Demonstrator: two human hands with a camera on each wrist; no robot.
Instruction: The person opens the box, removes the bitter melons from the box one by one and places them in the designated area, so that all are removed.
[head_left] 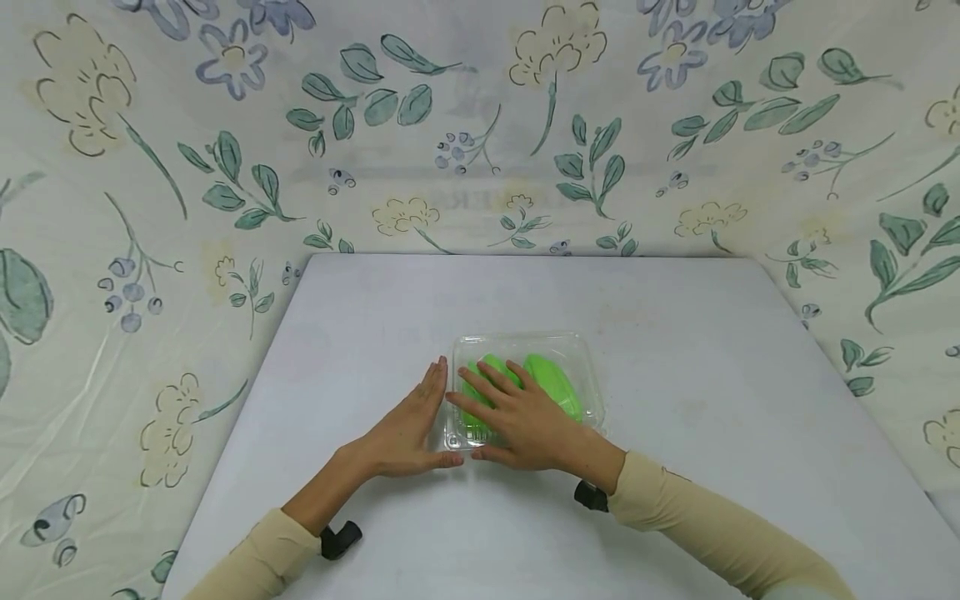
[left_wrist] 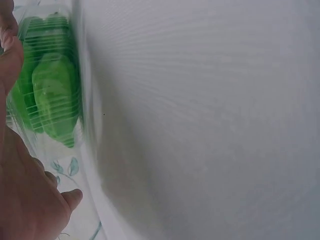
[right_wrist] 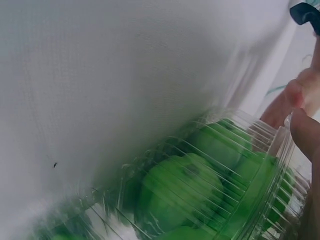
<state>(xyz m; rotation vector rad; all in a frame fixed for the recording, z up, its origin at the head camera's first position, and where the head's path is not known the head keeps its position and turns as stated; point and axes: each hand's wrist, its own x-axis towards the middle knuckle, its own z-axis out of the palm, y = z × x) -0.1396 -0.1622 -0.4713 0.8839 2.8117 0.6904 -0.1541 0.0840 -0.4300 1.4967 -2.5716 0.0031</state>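
A clear plastic clamshell box point(head_left: 517, 338) lies closed on the table, with several glossy green, pepper-shaped pieces point(head_left: 553, 385) inside it. My right hand point(head_left: 525, 425) rests across the lid's left half, fingers spread and thumb near the front edge. Along the box's left side stands my left hand point(head_left: 408, 429), its fingers straight and its thumb stretched toward the right thumb. Ribbed walls of the box point(right_wrist: 235, 187) show in the right wrist view, with lobed green pieces point(right_wrist: 180, 182) behind them. Part of the contents is hidden under the right hand.
The white table point(head_left: 675, 333) reaches out on all sides of the box. Floral-patterned cloth point(head_left: 465, 125) hangs behind the table and along its sides. A black wrist-worn device point(head_left: 341, 540) sits under the left wrist, another point(head_left: 591, 496) under the right.
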